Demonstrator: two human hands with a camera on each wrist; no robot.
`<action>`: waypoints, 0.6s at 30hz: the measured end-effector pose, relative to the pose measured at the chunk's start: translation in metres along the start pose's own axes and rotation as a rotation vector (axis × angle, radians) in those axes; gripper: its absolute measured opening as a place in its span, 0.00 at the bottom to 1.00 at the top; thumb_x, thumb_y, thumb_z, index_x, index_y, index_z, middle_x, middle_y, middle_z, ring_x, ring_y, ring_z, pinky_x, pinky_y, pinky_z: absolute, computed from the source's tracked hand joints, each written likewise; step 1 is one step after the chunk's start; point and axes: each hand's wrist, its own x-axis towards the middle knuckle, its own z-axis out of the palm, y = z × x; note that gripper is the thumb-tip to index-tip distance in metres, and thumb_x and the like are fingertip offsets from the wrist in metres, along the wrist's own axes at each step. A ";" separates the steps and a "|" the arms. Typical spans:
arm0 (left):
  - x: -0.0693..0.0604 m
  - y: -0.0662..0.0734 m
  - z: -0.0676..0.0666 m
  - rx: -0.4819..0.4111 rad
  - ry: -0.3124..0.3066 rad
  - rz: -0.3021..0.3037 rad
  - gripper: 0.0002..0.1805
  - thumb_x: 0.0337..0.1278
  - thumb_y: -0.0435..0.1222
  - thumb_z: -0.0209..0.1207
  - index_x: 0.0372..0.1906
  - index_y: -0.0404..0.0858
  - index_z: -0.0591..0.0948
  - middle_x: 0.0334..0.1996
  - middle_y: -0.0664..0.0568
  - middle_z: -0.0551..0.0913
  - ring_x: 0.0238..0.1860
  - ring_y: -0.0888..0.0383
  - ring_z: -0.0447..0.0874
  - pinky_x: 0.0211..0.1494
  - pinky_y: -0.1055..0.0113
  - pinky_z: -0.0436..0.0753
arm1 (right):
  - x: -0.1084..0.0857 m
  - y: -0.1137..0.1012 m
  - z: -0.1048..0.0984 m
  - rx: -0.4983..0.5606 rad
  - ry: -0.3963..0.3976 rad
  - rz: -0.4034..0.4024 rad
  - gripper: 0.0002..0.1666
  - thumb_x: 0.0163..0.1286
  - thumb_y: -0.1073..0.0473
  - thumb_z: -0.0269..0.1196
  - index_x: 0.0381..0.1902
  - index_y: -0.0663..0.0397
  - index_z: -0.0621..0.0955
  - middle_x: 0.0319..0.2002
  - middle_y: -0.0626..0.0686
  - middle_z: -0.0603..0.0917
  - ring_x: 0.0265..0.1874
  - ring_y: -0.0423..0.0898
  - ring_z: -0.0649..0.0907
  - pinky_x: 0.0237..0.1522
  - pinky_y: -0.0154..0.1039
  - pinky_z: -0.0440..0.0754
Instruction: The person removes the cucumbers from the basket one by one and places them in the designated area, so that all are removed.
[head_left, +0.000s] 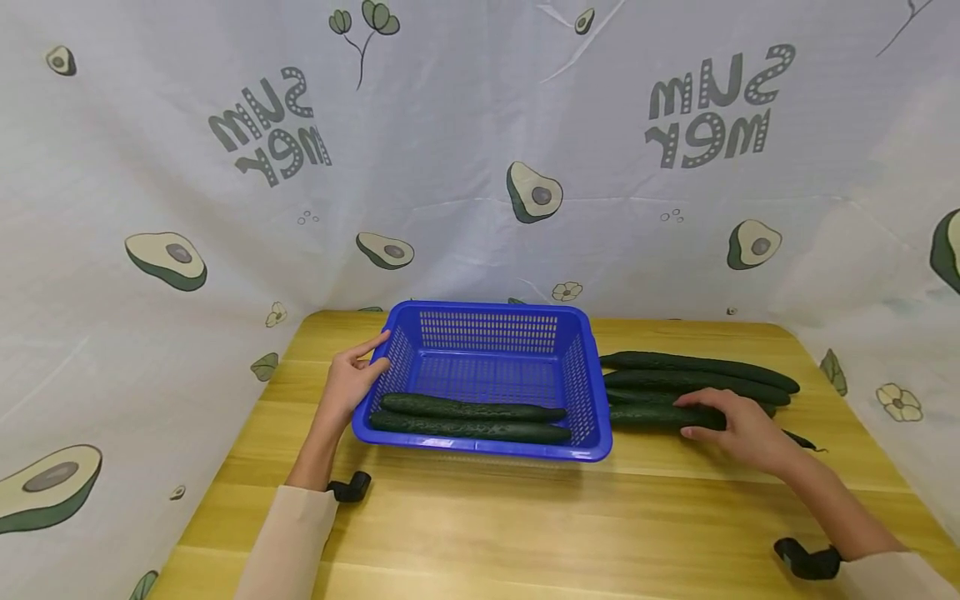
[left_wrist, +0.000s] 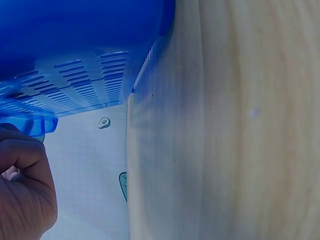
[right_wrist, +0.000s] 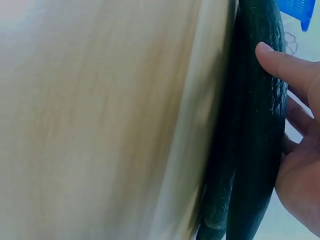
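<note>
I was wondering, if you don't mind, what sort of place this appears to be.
It looks like a small curtained-off workspace, perhaps set up for filming: avocado-print sheeting hangs behind and on both sides of a wood-grain tabletop, and small black devices are worn at both wrists.

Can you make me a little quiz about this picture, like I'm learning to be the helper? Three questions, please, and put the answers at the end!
1. How many cucumbers lie inside the blue basket?
2. True or false: the left hand is holding a cucumber.
3. Fill in the missing word: outside the basket, the right hand has its thumb on a dark green ____.

Key:
1. Two, side by side.
2. False; it holds the side of the basket.
3. Cucumber.
</note>
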 end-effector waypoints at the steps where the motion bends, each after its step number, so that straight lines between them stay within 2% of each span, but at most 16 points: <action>1: 0.000 0.000 0.000 -0.001 0.000 0.001 0.30 0.66 0.34 0.61 0.71 0.54 0.77 0.10 0.57 0.74 0.13 0.61 0.77 0.21 0.68 0.82 | 0.000 0.000 0.001 -0.006 0.006 -0.004 0.22 0.62 0.58 0.75 0.54 0.51 0.85 0.53 0.56 0.86 0.51 0.64 0.83 0.47 0.56 0.84; 4: 0.001 -0.001 0.000 -0.001 -0.002 0.003 0.29 0.67 0.33 0.61 0.71 0.55 0.77 0.11 0.57 0.74 0.13 0.61 0.77 0.21 0.68 0.82 | -0.001 0.001 0.004 -0.031 0.026 -0.017 0.21 0.60 0.58 0.76 0.52 0.49 0.86 0.50 0.53 0.85 0.48 0.61 0.84 0.44 0.48 0.86; 7: 0.001 -0.002 0.000 -0.001 -0.004 0.006 0.29 0.67 0.34 0.60 0.71 0.55 0.77 0.12 0.56 0.77 0.13 0.61 0.79 0.21 0.68 0.83 | -0.001 0.001 0.006 -0.049 0.038 -0.030 0.20 0.59 0.59 0.77 0.50 0.49 0.87 0.49 0.52 0.85 0.45 0.58 0.84 0.42 0.44 0.85; 12: 0.001 -0.001 0.000 0.000 -0.004 0.002 0.29 0.67 0.34 0.61 0.72 0.55 0.77 0.12 0.57 0.76 0.13 0.62 0.77 0.20 0.68 0.82 | -0.001 0.001 0.008 -0.070 0.042 -0.019 0.20 0.58 0.58 0.78 0.48 0.47 0.87 0.48 0.51 0.85 0.42 0.53 0.82 0.40 0.45 0.83; 18: 0.000 -0.001 0.000 0.006 -0.001 -0.001 0.29 0.67 0.34 0.61 0.72 0.56 0.77 0.10 0.58 0.72 0.11 0.62 0.75 0.20 0.69 0.81 | 0.000 -0.003 0.007 -0.054 0.038 0.034 0.18 0.61 0.54 0.76 0.48 0.48 0.87 0.46 0.49 0.85 0.41 0.48 0.80 0.39 0.42 0.81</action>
